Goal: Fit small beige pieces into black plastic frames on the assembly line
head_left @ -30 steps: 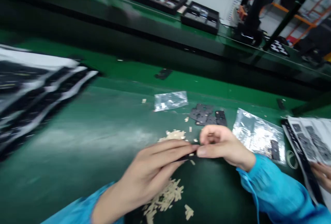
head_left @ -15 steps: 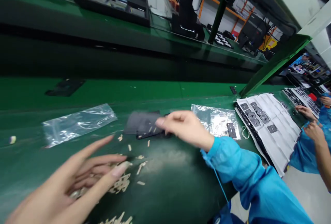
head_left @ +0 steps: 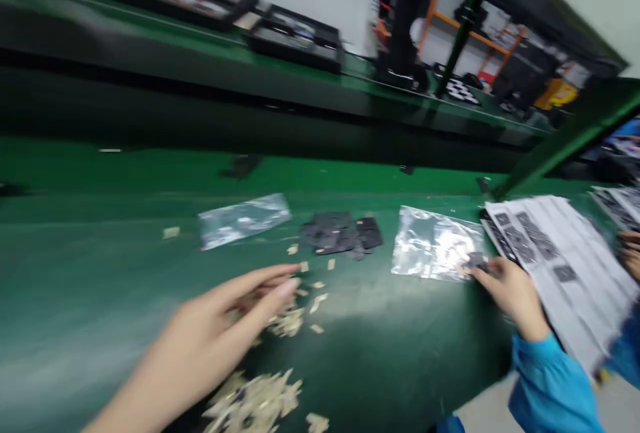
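Observation:
My left hand [head_left: 235, 326] hovers over the green bench, fingers curled and thumb near the fingertips; small pale pieces show under its palm, and it is blurred, so a hold cannot be made out. A loose heap of pale pieces [head_left: 260, 403] lies below it. My right hand [head_left: 510, 290] pinches a small dark plate [head_left: 477, 260] at the right end of a clear plastic bag [head_left: 425, 243]. Between the hands lies a pile of dark plates [head_left: 333, 232]. Another clear bag [head_left: 245, 220] lies left of that pile.
A white divided tray [head_left: 585, 293] with dark plates stands at the right. Black trays [head_left: 297, 36] sit on the raised shelf [head_left: 360, 73] behind. A slanted green post [head_left: 560, 133] rises at the right, and another person's hand [head_left: 631, 253] shows at the right edge.
My right hand has moved right, from the pile of dark plates to the clear bag. My left hand's fingers have drawn closer together. The view has shifted left.

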A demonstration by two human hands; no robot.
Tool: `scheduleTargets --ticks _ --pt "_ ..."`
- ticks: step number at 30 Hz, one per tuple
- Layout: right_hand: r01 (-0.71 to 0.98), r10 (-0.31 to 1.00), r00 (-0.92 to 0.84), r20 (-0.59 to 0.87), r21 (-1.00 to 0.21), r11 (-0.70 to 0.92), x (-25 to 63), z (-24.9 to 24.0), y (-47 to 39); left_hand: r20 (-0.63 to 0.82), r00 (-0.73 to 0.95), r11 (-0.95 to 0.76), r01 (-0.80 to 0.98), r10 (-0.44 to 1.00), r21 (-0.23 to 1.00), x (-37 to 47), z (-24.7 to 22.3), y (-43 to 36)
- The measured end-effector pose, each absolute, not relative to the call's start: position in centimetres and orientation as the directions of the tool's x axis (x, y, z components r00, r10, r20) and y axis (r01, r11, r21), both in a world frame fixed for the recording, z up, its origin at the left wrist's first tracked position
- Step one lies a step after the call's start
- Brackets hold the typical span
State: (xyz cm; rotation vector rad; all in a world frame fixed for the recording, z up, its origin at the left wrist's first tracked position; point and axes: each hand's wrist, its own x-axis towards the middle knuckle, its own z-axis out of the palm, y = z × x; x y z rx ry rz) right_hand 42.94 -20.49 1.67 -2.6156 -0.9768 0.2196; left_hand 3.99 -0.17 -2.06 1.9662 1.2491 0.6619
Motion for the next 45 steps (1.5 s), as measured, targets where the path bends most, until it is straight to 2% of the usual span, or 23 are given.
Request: scheduleTargets --ticks 2,5,6,8,10,11,13,15,17,19,21,26,30,34,40,45 --pt "0.586 0.641 0.765 -0.06 -0.348 -0.732 44.4 1.0 -21.5 0.015 0.419 -0.23 0.466 0.908 0.854 4.8 -0.7 -0.9" --pt "0.561 0.622 0.773 -0.127 -0.322 -0.763 47.3 -0.1 -21.9 0.005 0.361 -0.182 0.456 0.932 0.871 5.1 0.1 -1.5" --pt "0.555 0.625 0.77 -0.131 -0.346 -0.756 47.8 -0.2 -21.7 0.005 0.332 -0.166 0.46 0.943 0.872 5.1 0.2 -1.8" --pt "0.559 0.706 0.699 -0.119 -0.525 -0.642 47.2 0.1 -20.6 -0.002 0.291 -0.137 0.455 0.957 0.88 5.3 0.6 -2.7" --pt "0.502 0.821 0.554 -0.137 -0.732 -0.461 44.4 0.9 -18.7 -0.013 0.33 -0.14 0.435 0.944 0.89 5.9 1.2 -3.9" --pt "0.464 0.879 0.438 -0.189 -0.79 -0.401 42.4 1.3 -17.5 -0.014 0.382 -0.161 0.422 0.924 0.892 6.5 1.6 -4.6" --pt "0.394 0.941 0.123 -0.317 -0.854 -0.339 37.8 1.8 -15.0 -0.014 0.504 -0.212 0.387 0.864 0.897 7.6 2.2 -5.8" --pt "0.306 0.95 -0.08 -0.303 -0.914 -0.266 33.7 1.6 -12.8 -0.037 0.568 -0.191 0.337 0.822 0.922 8.6 2.5 -6.8" --pt "0.273 0.94 -0.189 -0.283 -0.935 -0.226 30.8 1.0 -11.1 -0.106 0.54 -0.06 0.281 0.835 0.958 9.0 2.2 -7.4" --pt "0.321 0.944 -0.213 -0.254 -0.93 -0.178 29.6 0.1 -10.0 -0.179 0.46 0.074 0.237 0.87 0.969 8.7 1.5 -7.9" --pt "0.394 0.947 -0.21 -0.244 -0.907 -0.146 29.5 -0.8 -9.6 -0.195 0.383 0.102 0.25 0.903 0.963 8.0 0.8 -8.1" --pt "0.565 0.957 -0.173 -0.231 -0.819 -0.095 31.5 -1.5 -10.3 -0.115 0.29 -0.028 0.446 0.95 0.895 5.8 0.5 -7.9" --pt "0.723 0.991 -0.088 -0.101 -0.691 -0.006 32.7 -0.9 -10.6 -0.016 0.217 -0.116 0.581 0.976 0.806 4.0 0.7 -7.3" --pt "0.798 0.976 -0.216 -0.01 -0.578 0.171 31.2 -0.1 -10.2 0.08 0.333 -0.287 0.636 0.939 0.717 1.9 0.2 -6.8" --pt "0.749 0.856 -0.514 -0.047 -0.511 0.422 25.7 0.6 -11.3 0.139 0.514 -0.463 0.583 0.847 0.667 -0.3 -0.1 -7.9" --pt "0.778 0.854 -0.511 -0.097 -0.474 0.412 23.5 0.6 -12.0 0.158 0.622 -0.559 0.526 0.767 0.641 -0.5 -0.2 -9.6"
